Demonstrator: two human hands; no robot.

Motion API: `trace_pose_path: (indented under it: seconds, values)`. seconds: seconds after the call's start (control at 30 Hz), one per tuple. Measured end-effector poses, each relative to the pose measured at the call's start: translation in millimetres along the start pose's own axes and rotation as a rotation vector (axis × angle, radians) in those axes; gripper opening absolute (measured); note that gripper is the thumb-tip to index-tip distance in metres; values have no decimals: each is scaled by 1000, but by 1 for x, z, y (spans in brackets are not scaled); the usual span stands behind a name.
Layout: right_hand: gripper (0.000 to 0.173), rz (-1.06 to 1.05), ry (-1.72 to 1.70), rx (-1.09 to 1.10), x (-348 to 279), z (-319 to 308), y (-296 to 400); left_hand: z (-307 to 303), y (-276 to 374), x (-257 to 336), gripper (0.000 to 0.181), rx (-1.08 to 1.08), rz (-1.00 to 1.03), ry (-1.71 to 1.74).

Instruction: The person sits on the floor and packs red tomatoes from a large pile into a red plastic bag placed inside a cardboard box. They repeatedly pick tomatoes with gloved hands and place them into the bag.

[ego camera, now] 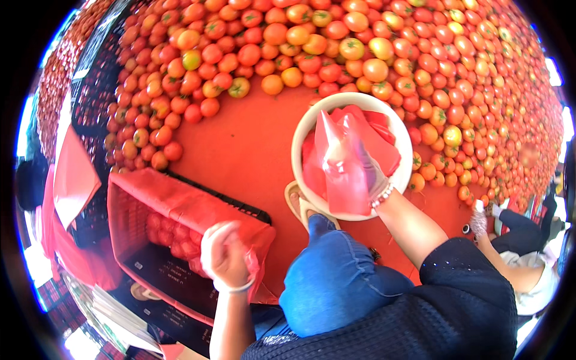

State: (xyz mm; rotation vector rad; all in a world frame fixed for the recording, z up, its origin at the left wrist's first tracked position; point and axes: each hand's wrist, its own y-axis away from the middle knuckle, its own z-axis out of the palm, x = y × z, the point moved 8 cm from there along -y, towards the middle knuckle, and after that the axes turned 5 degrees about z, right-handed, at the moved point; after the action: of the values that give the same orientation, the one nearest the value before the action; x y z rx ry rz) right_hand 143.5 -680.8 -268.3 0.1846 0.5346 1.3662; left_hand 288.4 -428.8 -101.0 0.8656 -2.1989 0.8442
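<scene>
My right hand [374,177] wears a thin glove and a beaded bracelet. It grips shiny red plastic bags [344,175] above a round cream-white bucket [297,157], where more folded red plastic [378,146] lies. Partly covered by the plastic, the fingers are hard to make out. My left hand [225,256], blurred and with its fingers curled, is over the near side of a crate [128,211] lined with red plastic. A bit of clear reddish plastic shows beside it; whether the hand holds this is unclear. Bagged tomatoes [175,236] sit in one end of the crate.
Loose tomatoes [279,33] form a large heap ahead and to the right on a red floor covering [234,130]. A dark mesh crate [94,90] stands at left, with red sheeting [76,175] by it. Another person [517,265] crouches at right.
</scene>
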Motion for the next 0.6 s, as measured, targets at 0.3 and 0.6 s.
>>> trace_pose_path:
  seconds: [0.3, 0.6]
  values:
    - [92, 438, 640, -535, 116, 177, 13, -18, -27, 2, 80, 52, 110, 198]
    - [72, 205, 760, 23, 49, 95, 24, -86, 113, -208, 50, -1338, -282, -827]
